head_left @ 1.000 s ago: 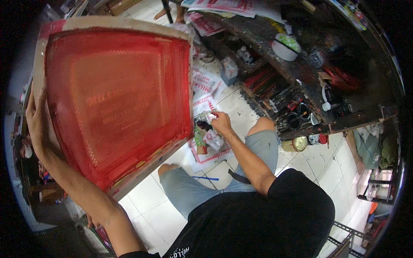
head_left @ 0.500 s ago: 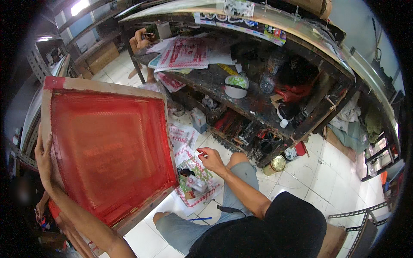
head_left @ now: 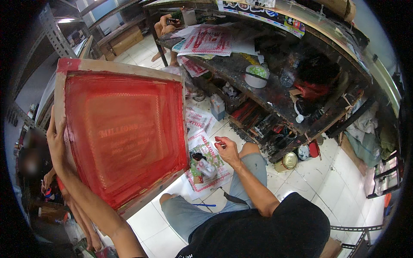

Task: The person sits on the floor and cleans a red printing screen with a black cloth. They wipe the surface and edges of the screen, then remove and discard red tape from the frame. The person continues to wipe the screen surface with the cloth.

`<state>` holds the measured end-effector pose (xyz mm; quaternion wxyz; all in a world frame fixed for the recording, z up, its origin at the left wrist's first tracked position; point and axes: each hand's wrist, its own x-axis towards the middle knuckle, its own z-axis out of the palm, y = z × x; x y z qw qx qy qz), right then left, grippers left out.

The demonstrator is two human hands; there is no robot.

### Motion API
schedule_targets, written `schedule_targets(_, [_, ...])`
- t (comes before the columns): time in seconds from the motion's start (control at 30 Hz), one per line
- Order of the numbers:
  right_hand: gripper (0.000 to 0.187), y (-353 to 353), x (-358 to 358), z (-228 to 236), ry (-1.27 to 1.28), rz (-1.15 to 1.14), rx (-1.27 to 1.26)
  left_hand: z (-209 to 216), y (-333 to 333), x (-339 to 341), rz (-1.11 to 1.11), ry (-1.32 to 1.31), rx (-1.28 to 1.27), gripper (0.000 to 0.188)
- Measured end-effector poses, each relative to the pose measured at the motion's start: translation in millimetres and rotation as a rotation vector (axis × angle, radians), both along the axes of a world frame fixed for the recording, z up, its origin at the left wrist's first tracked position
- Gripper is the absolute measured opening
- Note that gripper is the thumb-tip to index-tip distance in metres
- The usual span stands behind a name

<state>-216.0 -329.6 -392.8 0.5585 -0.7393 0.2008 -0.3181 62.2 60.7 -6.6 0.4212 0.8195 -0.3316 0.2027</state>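
While left hand [head_left: 56, 139] grips red screen frame [head_left: 122, 133].

wooden-framed printing screen [head_left: 122, 135], mesh stained red, held tilted upright, faint pale lettering at its centre

View: single head-worn fisheye camera, looking steeply down over the wearer's black-shirted torso and knees. Near field: large red-meshed wooden-framed printing screen [head_left: 122, 133], held close at the picture's left. Middle field: white tiled floor [head_left: 340, 180]. Far field, upper right: dark cluttered wooden workbench [head_left: 262, 92]. Straight edges bow toward the rim. No second view.
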Motion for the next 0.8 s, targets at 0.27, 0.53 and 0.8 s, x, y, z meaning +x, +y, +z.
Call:
schedule_targets(0.27, [0.026, 2.8, 2.8, -9.9, -0.020, 0.015, -0.021, -10.5, 38.9, -32.5, 0.171, -0.034, 0.027, 0.057])
schedule_targets(0.53, [0.027, 0.9, 3.2, -19.9, -0.002, 0.002, 0.004, -24.5, 78.9, -55.4, 0.313, 0.010, 0.000, 0.057])
schedule_targets(0.8, [0.027, -2.6, -12.8, 12.3, -0.032, -0.028, -0.110, -36.2, 91.9, -69.9, 0.259, 0.020, -0.076, 0.054])
